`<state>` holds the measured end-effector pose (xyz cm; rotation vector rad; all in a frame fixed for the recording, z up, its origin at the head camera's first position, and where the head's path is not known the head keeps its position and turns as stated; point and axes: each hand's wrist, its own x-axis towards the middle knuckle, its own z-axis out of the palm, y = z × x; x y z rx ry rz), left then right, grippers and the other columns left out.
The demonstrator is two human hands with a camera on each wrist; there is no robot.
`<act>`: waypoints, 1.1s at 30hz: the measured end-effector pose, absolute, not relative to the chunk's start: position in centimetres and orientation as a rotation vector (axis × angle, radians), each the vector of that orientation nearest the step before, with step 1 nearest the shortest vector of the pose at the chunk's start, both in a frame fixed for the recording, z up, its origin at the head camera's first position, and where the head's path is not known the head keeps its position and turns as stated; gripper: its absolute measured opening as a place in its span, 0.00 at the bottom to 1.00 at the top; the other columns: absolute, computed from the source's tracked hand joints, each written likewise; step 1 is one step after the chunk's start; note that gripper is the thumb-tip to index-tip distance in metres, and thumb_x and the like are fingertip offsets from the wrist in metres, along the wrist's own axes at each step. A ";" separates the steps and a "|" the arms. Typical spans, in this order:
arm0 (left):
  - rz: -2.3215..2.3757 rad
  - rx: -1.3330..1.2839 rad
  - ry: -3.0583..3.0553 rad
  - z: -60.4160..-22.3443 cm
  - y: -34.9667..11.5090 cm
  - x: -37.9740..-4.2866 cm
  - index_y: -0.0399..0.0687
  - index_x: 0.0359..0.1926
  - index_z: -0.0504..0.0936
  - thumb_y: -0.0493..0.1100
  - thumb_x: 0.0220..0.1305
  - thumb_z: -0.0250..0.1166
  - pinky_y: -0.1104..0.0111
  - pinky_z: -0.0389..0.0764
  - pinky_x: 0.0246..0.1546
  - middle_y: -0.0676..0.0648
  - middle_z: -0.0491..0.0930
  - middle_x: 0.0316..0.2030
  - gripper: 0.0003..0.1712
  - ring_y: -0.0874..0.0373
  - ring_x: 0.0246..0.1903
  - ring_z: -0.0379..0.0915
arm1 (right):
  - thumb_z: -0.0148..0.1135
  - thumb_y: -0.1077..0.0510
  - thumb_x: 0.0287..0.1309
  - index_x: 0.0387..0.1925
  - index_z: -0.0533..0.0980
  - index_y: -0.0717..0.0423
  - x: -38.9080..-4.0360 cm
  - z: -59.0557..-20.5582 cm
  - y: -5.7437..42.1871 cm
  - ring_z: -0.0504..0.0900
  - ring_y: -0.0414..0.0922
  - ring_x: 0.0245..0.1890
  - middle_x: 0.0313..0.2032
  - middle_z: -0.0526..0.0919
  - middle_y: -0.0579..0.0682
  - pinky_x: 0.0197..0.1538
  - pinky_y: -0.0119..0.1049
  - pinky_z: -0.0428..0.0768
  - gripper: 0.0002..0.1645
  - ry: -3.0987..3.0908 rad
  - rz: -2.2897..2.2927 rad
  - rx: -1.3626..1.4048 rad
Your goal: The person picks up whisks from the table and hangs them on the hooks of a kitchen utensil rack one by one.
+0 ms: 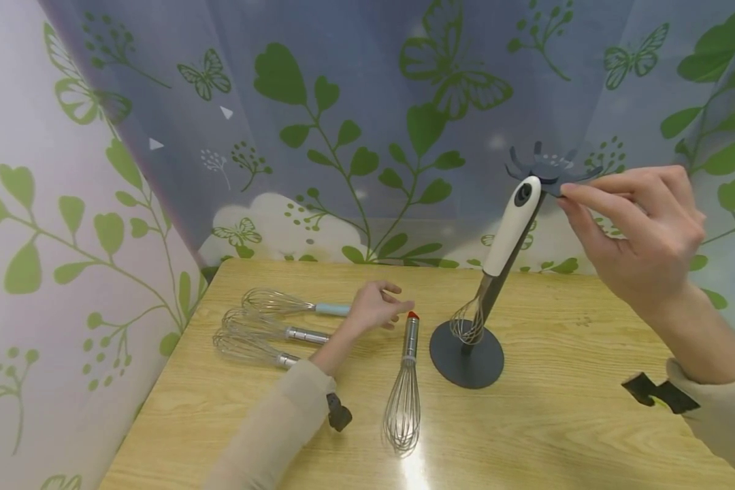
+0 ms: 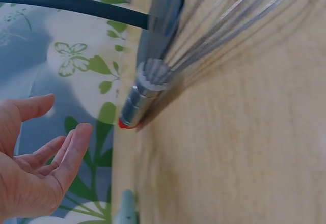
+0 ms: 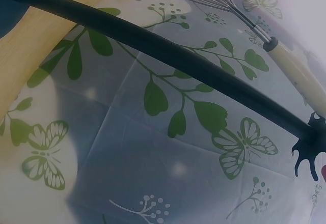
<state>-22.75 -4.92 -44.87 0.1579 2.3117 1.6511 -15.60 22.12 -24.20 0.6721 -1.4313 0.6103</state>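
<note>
My right hand [image 1: 655,238] pinches one hook at the top of a dark utensil stand [image 1: 465,371] between thumb and fingertips. From the stand's hooks hangs a whisk with a white handle [image 1: 507,235], its wires pointing down; the right wrist view shows it beside the dark pole [image 3: 204,74]. My left hand [image 1: 376,306] hovers over the table with fingers loosely extended, holding nothing. Just right of it lies a steel whisk with a red-tipped handle [image 1: 411,337], its wires toward me. The left wrist view shows a gap between the hand [image 2: 43,170] and that handle [image 2: 136,103].
Left of the stand, a whisk with a light-blue handle [image 1: 332,309] and two steel-handled whisks [image 1: 307,335] lie on the wooden table [image 1: 563,422], partly behind the left arm. A curtain [image 1: 367,88] with leaves and butterflies hangs behind the table's far edge.
</note>
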 end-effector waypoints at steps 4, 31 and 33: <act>1.612 0.141 2.323 -45.9 -4.9 -22.7 0.33 0.66 0.77 0.46 0.66 0.75 0.52 0.92 0.42 0.31 0.86 0.52 0.34 0.33 0.46 0.88 | 0.76 0.72 0.51 0.30 0.89 0.65 -15.7 -24.2 22.1 0.69 0.69 0.32 0.26 0.81 0.70 0.49 0.43 0.75 0.03 -1.425 0.613 0.669; 1.641 0.011 2.202 -49.9 -4.5 -21.5 0.33 0.63 0.78 0.42 0.65 0.75 0.63 0.91 0.31 0.37 0.89 0.39 0.30 0.53 0.31 0.88 | 0.76 0.70 0.52 0.30 0.90 0.62 -15.9 -24.3 22.3 0.70 0.68 0.32 0.26 0.80 0.69 0.40 0.55 0.71 0.03 -1.429 0.592 0.661; 1.637 0.013 2.209 -50.1 -4.5 -21.5 0.33 0.63 0.78 0.42 0.65 0.76 0.62 0.91 0.30 0.37 0.90 0.38 0.30 0.52 0.30 0.88 | 0.76 0.70 0.52 0.30 0.90 0.62 -15.9 -24.3 22.3 0.69 0.68 0.32 0.26 0.80 0.69 0.41 0.52 0.72 0.03 -1.425 0.597 0.663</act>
